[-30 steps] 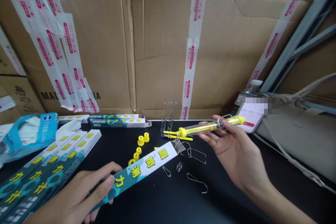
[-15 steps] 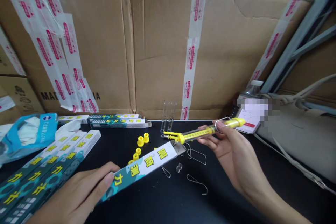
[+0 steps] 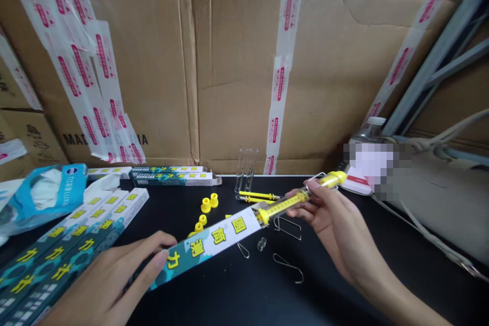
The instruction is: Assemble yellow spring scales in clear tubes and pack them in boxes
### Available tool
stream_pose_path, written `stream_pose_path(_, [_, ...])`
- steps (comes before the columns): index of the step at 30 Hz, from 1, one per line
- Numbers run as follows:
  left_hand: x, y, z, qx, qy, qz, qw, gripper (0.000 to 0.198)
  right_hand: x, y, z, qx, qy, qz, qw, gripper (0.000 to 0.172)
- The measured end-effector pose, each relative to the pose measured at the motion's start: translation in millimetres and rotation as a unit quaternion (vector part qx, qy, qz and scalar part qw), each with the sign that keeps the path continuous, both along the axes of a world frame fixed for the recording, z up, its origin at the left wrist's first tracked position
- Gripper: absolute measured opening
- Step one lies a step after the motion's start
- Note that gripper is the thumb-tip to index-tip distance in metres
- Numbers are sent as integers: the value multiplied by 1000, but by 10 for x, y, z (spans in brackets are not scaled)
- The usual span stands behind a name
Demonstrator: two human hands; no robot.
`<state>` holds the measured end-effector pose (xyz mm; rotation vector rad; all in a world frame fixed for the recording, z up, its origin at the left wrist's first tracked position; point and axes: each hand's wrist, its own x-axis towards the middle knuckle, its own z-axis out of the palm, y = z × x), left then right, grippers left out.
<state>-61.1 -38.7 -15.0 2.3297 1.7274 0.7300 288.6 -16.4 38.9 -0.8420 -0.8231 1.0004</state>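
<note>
My left hand is closed around a long, narrow printed carton, tilted up to the right with its far end open. In my right hand is a clear tubular spring scale with a yellow graduated core and yellow end caps. Its lower yellow end sits at the carton's open mouth, partly inside it. A wire hook lies against the tube by my right fingertips. Below on the black table are a metal S-shaped hook, a bent wire piece and small clear parts.
Yellow caps, yellow scale rods and clear tubes lie behind the carton. Similar cartons line the left, beside a blue tissue pack. A large cardboard box walls off the back; a pale bag stands right.
My right hand has brought the spring scale slightly down and left, so its lower end now enters the carton's mouth. The left hand stays nearly still.
</note>
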Motion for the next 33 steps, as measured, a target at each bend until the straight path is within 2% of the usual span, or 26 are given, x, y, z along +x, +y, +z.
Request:
stream_pose_path(7, [51, 4, 11, 73, 3, -17, 997, 34, 17, -9, -36, -11, -21, -2, 1000, 36])
stream_pose_path(11, [62, 13, 0, 65, -7, -6, 998, 34, 21, -9, -61, -12, -14, -18, 1000, 34])
stream_pose_path(15, [72, 32, 20, 65, -9, -26, 998, 34, 26, -14, -81, -22, -11, -14, 1000, 33])
stream_pose_path(20, [65, 28, -15, 92, 2, -33, 995, 30, 19, -13, -87, -35, -35, 23, 998, 34])
stream_pose_path(25, [50, -17, -48, 80, 23, -30, 996, 31, -20, -20, -90, -29, -40, 38, 998, 27])
stream_pose_path(30, [66, 18, 23, 78, 24, -17, 997, 32, -63, -94, -106, -7, -30, 107, 994, 24])
stream_pose_path(33, [80, 59, 57, 93, 23, -38, 995, 30, -69, -117, -111, -4, -47, 127, 991, 26])
